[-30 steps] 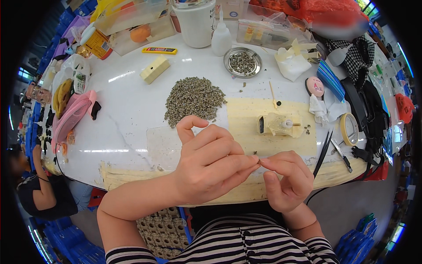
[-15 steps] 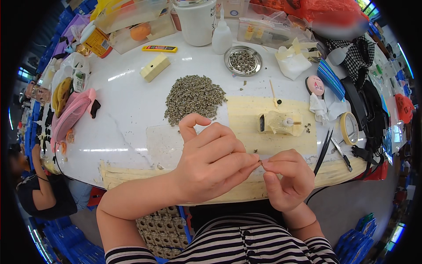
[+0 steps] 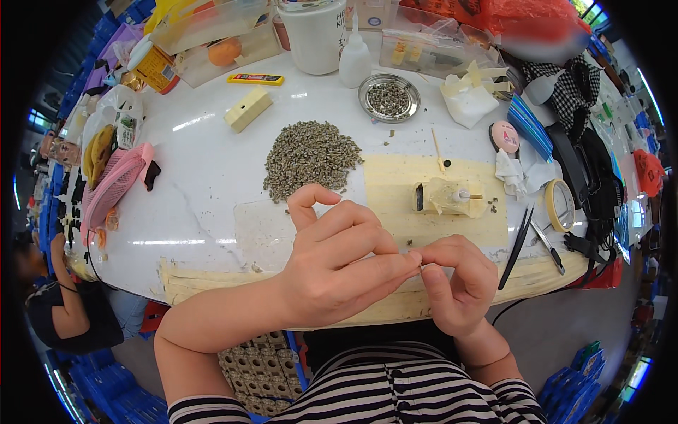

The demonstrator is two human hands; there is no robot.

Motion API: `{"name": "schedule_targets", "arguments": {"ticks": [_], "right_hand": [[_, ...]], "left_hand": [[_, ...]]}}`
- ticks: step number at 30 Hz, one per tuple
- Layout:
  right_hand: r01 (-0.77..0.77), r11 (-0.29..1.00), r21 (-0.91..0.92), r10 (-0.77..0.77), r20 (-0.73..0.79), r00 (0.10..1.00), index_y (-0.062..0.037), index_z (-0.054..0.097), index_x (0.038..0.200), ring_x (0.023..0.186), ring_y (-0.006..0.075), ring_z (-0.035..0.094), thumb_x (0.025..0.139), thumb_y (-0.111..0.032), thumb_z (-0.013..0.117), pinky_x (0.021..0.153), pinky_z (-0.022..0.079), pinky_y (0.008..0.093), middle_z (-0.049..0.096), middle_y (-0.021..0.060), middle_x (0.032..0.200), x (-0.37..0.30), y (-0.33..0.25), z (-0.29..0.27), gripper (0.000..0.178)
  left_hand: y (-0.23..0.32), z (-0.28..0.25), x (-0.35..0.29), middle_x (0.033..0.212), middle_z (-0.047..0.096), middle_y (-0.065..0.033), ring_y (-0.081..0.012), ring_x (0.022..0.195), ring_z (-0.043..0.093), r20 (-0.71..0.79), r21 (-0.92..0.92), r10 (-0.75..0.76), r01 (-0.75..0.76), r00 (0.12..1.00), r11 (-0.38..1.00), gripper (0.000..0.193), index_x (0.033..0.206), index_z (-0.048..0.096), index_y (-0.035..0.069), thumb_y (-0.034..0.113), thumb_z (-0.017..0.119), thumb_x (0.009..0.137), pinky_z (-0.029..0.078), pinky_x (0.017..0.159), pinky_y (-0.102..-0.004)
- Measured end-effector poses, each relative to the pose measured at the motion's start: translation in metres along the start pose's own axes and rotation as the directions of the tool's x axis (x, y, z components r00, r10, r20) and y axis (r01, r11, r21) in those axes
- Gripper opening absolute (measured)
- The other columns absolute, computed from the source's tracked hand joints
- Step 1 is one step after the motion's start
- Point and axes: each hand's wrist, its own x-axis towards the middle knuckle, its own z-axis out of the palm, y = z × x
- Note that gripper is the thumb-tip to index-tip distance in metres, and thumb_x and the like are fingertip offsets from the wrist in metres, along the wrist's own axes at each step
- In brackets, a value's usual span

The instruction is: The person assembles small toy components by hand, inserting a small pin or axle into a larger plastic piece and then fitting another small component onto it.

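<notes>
My left hand point(image 3: 339, 258) is closed in a pinch, thumb and index finger pressed together, with its little finger raised. Its fingertips meet those of my right hand point(image 3: 460, 286), also pinching, above the table's near edge. What sits between them is tiny and mostly covered by the fingers; I cannot make out its kind. Beyond my left hand lies a heap of small grey-brown metallic pieces point(image 3: 311, 159). Past my right hand, a small tape-wrapped block with a peg point(image 3: 448, 198) stands on a mat of yellowish masking tape point(image 3: 395, 215).
A round metal dish point(image 3: 388, 97) holds more small pieces. Black tweezers point(image 3: 515, 247), a craft knife point(image 3: 549, 249) and a tape roll point(image 3: 560, 205) lie at right. Farther back are a cream block point(image 3: 248, 109), a squeeze bottle point(image 3: 355, 60) and a white bucket point(image 3: 313, 35).
My right hand's index finger and thumb have shifted slightly left and closer against my left fingertips. My left hand has barely moved, and the things on the table stay put.
</notes>
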Motion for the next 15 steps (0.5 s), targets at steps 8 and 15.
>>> {"name": "schedule_targets", "arguments": {"ticks": [8,15], "right_hand": [[0.11,0.994,-0.027,-0.111,-0.078,0.991,0.0007,0.073,0.097,0.072,0.0224,0.068,0.078,0.003,0.081,0.064,0.053,0.0297,0.072,0.0129,0.085,-0.0031,0.0005,0.0023,0.021],[0.113,0.992,-0.063,-0.118,-0.073,0.99,0.0017,0.073,0.099,0.073,0.0227,0.068,0.078,0.003,0.081,0.064,0.053,0.0292,0.073,0.0127,0.087,-0.0025,0.0011,0.0017,0.022]], "left_hand": [[0.0016,-0.0015,0.0004,0.078,0.062,0.0095,-0.0134,0.074,0.056,0.037,0.022,-0.023,0.022,0.999,1.0,0.028,0.088,0.078,0.017,0.015,0.09,0.062,0.029,0.086,-0.0409],[0.0007,-0.0005,-0.0002,0.077,0.062,0.0094,-0.0136,0.074,0.056,0.007,0.015,-0.027,0.027,1.0,1.0,0.029,0.088,0.077,0.017,0.014,0.09,0.062,0.029,0.084,-0.0399]]}}
